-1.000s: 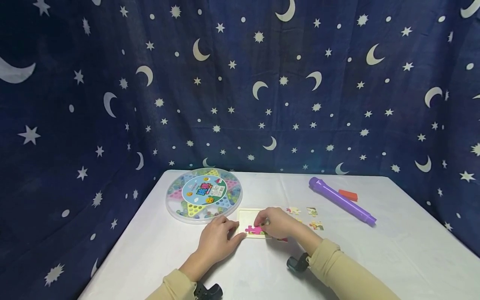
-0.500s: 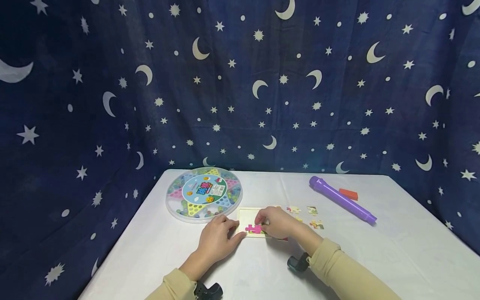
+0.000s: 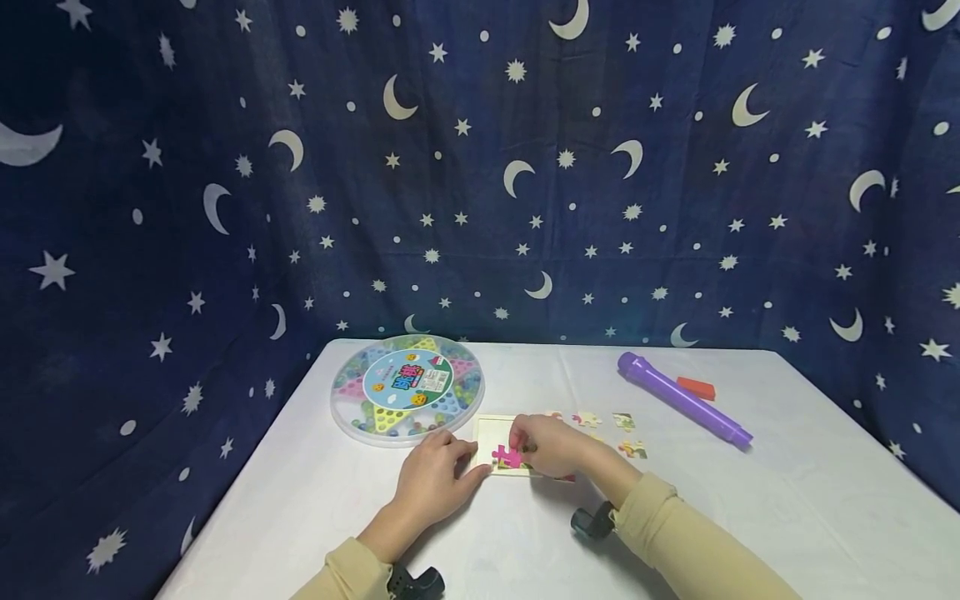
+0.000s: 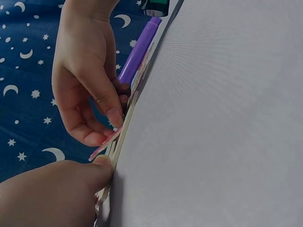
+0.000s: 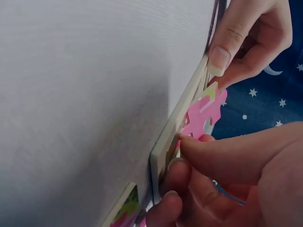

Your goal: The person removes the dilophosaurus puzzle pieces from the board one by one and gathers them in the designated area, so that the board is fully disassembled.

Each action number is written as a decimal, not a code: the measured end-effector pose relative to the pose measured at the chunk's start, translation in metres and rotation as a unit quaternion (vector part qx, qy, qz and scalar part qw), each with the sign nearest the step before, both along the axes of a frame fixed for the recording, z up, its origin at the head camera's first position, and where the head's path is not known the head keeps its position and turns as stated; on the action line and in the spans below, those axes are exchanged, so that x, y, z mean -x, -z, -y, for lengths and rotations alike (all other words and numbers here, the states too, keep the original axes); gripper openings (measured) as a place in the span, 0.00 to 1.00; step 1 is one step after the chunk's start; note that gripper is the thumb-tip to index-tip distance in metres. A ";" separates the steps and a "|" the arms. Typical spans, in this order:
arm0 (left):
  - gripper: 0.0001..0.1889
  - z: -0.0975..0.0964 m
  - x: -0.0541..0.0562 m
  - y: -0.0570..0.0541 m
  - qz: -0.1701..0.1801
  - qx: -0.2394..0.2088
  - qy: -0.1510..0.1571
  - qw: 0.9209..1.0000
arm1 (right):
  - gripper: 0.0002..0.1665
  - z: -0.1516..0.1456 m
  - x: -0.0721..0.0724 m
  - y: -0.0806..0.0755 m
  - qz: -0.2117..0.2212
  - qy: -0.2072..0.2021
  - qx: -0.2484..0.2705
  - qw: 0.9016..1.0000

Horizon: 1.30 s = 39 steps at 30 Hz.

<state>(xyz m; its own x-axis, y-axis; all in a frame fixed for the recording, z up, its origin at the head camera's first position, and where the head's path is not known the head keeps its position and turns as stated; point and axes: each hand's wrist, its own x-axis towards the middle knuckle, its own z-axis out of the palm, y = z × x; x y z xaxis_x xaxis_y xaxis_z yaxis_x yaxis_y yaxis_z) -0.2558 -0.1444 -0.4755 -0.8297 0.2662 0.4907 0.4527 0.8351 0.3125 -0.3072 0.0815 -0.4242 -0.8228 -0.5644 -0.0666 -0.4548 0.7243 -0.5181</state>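
Observation:
A shallow cream puzzle tray (image 3: pixel 491 427) lies on the table in front of me. My left hand (image 3: pixel 437 479) holds its left end, thumb at the near corner and fingers along the side. Over the tray, my right hand (image 3: pixel 553 446) pinches a pink jigsaw piece (image 5: pixel 204 116) between thumb and fingers. That piece leans at an angle to the tray in both wrist views. Yellow-green colour shows along one of its edges. The right hand covers the tray's right part in the head view.
Several loose jigsaw pieces (image 3: pixel 632 450) lie right of the tray. A round Chinese checkers set (image 3: pixel 408 390) with marbles sits behind my left hand. At the back right are a purple toy microphone (image 3: pixel 682 400) and a red block (image 3: pixel 696 388).
The pink piece has turned and tilted slightly in my right hand, which has hardly shifted over the tray. My left hand stays where it was.

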 end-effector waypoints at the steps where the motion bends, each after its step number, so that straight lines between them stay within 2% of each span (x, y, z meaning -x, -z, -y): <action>1: 0.19 0.000 0.000 0.000 0.000 0.000 0.000 1.000 | 0.14 -0.001 0.000 0.000 0.001 -0.002 0.007 1.000; 7: 0.18 -0.001 0.000 0.000 0.001 -0.001 0.001 1.000 | 0.15 -0.009 -0.002 0.001 0.005 -0.007 0.053 0.999; 11: 0.19 0.000 0.000 0.001 0.002 0.000 -0.002 1.000 | 0.10 -0.010 0.000 0.005 -0.013 -0.006 0.074 0.997; 17: 0.19 0.001 0.000 0.003 0.009 0.001 -0.004 1.000 | 0.10 -0.008 0.000 0.010 -0.022 0.003 0.103 0.994; 30: 0.19 0.000 0.000 0.002 0.001 0.001 0.000 1.000 | 0.11 -0.009 -0.001 0.009 -0.011 0.015 0.106 0.994; 33: 0.20 0.000 0.000 0.002 0.003 0.001 0.000 1.000 | 0.10 -0.012 0.001 0.009 0.001 0.012 0.124 0.992; 39: 0.20 0.000 0.001 0.003 0.005 0.003 -0.002 1.000 | 0.11 -0.026 0.000 0.008 0.042 0.045 0.144 0.988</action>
<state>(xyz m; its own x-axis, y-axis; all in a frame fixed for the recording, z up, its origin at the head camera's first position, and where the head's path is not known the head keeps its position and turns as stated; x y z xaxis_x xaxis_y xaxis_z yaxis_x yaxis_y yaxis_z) -0.2565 -0.1448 -0.4780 -0.8350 0.2668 0.4812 0.4471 0.8388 0.3108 -0.3073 0.1073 -0.4317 -0.8688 -0.4949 0.0158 -0.3421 0.5770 -0.7417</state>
